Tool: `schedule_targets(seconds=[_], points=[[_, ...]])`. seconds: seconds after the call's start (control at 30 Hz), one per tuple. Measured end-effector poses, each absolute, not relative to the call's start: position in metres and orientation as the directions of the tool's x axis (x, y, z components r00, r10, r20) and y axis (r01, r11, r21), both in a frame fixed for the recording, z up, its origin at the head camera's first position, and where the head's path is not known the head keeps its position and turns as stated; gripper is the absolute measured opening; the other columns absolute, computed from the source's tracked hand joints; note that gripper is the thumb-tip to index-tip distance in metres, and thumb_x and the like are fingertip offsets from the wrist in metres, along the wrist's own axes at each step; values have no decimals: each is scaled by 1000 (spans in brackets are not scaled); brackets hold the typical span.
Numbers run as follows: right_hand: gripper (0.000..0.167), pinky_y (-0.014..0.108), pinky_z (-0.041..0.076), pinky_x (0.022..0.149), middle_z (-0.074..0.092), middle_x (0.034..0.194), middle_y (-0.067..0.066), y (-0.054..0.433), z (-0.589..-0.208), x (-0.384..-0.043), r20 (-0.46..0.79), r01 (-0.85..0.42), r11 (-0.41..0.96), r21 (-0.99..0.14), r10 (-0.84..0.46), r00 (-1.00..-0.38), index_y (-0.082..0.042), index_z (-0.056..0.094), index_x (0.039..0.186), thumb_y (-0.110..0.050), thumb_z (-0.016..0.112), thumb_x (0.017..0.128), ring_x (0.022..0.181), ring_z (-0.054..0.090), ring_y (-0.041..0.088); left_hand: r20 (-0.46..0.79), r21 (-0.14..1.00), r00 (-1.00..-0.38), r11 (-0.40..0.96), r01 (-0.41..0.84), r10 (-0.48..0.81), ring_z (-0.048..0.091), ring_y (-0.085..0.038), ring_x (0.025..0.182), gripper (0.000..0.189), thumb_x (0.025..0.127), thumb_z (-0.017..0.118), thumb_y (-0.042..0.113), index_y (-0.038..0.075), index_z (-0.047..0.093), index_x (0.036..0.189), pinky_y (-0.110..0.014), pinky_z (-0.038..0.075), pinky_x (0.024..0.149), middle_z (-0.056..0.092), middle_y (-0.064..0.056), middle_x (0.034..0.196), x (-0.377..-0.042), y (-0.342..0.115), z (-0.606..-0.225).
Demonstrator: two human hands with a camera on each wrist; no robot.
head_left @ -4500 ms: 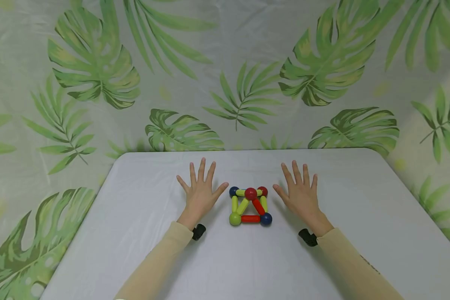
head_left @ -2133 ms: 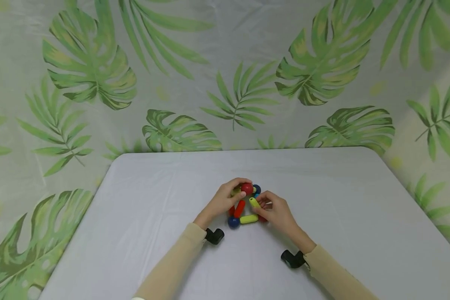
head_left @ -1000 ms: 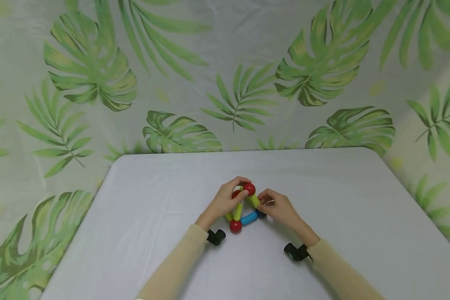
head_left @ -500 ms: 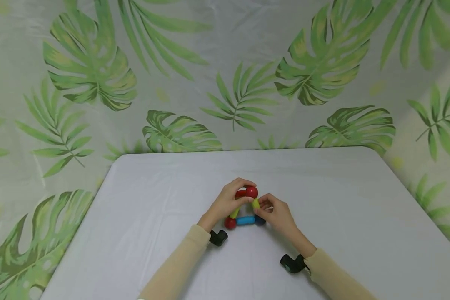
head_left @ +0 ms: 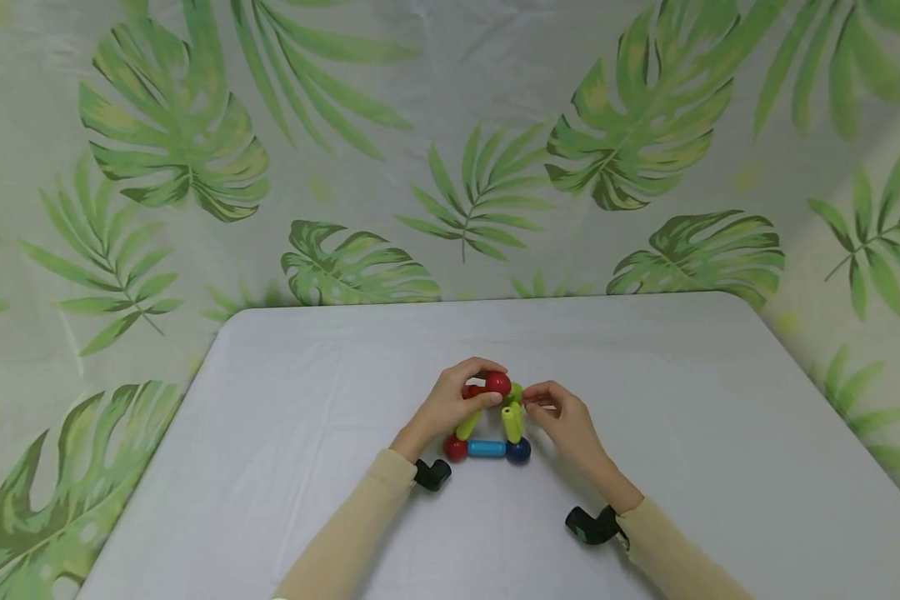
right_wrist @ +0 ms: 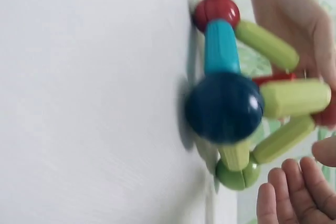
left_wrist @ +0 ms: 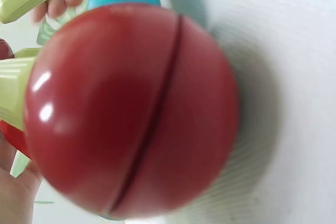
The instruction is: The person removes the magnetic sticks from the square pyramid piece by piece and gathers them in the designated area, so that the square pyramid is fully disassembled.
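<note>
A frame of magnetic rods and balls stands on the table. My left hand (head_left: pixel 450 404) grips its red top ball (head_left: pixel 498 384) between thumb and fingers. Along the front edge, a blue rod (head_left: pixel 487 449) joins a red ball (head_left: pixel 456 447) to a navy ball (head_left: pixel 518 451). From the navy ball a yellow-green rod (right_wrist: pixel 296 98) leans upward; in the head view its upper end shows apart from the top ball. Behind is a green ball (right_wrist: pixel 239 176). My right hand (head_left: pixel 570 423) hovers beside the frame, fingers loosely bent, with nothing seen between them. Left fingers partly hide the back-left part.
The white table (head_left: pixel 330 358) spreads round the frame. A leaf-print cloth (head_left: pixel 465 150) hangs behind it. Black wrist cameras sit under the left wrist (head_left: pixel 432 475) and right wrist (head_left: pixel 592 525).
Both hands came in from beside the frame and it has been turned, bringing the blue rod to the front. The right fingers have just let go of the yellow-green rod; the left hand still holds the top ball.
</note>
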State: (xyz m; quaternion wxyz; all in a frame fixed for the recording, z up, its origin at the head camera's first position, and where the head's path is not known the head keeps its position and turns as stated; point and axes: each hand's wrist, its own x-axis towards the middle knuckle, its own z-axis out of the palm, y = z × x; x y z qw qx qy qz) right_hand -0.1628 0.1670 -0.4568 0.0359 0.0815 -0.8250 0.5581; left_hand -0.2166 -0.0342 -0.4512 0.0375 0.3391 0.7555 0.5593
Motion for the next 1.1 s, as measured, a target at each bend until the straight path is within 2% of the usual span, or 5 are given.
schedule_targets(seconds=[0.2, 0.47, 0.63, 0.8, 1.1], points=[[26, 36, 49, 91, 57, 121, 22, 174, -462, -186, 124, -179, 302, -936, -192, -974, 5, 58, 116, -5, 62, 93, 113, 56, 37, 320, 847, -748, 178, 501, 582, 55, -22, 105, 34, 91, 65, 11, 3, 57, 123, -29, 50, 83, 61, -9, 117, -216, -32, -453], [23, 43, 45, 95, 58, 119, 23, 175, -467, -193, 117, -190, 311, -931, -238, -964, 8, 59, 114, 3, 60, 91, 113, 55, 38, 361, 822, -766, 207, 531, 532, 57, -17, 105, 35, 96, 60, 27, 7, 56, 124, -38, 50, 87, 63, -6, 114, -221, -36, -448], [25, 48, 43, 97, 60, 118, 21, 176, -469, -198, 82, -174, 377, -910, -248, -965, 7, 59, 115, 5, 59, 90, 114, 54, 36, 332, 860, -848, 236, 452, 413, 59, -22, 106, 37, 91, 66, 13, 3, 56, 125, -37, 47, 93, 63, -11, 114, -244, -41, -441], [26, 50, 41, 98, 61, 118, 17, 179, -471, -204, 54, -160, 406, -900, -259, -964, 3, 60, 116, 4, 58, 90, 116, 54, 36, 182, 913, -919, 287, 290, 349, 61, -25, 103, 36, 87, 69, 4, 2, 59, 122, -31, 50, 87, 62, -13, 116, -276, -48, -444], [26, 47, 43, 96, 59, 122, 18, 181, -474, -213, 59, -168, 345, -924, -305, -951, 3, 58, 118, 3, 57, 92, 113, 54, 33, 63, 842, -946, 493, 221, 318, 61, -30, 105, 33, 87, 69, 3, 3, 61, 119, -35, 49, 89, 63, -16, 116, -327, -52, -454]])
